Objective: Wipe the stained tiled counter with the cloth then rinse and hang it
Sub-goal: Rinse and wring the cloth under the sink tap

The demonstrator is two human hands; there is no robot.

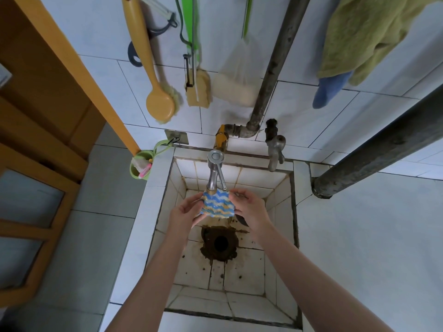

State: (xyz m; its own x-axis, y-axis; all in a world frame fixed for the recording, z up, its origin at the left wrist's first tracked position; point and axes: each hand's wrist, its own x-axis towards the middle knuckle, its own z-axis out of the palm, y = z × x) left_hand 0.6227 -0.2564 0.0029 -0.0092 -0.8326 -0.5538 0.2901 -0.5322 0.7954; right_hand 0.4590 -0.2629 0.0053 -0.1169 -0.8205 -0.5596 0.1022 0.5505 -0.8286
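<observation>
Both-handed pinch, left hand (185,210) and right hand (249,207) gripping opposite side edges of cloth (217,203), stretched flat directly under tap spout (212,185) over tiled sink (282,212); rinse likely underway, water flow indiscernible.

Both forearms extend forward, bare. The left hand (185,210) and right hand (249,207) face each other, fingers curled in a pinching grip.

White tiled wall (299,104), orange wooden door (36,140) left, possibly glazed.
</observation>
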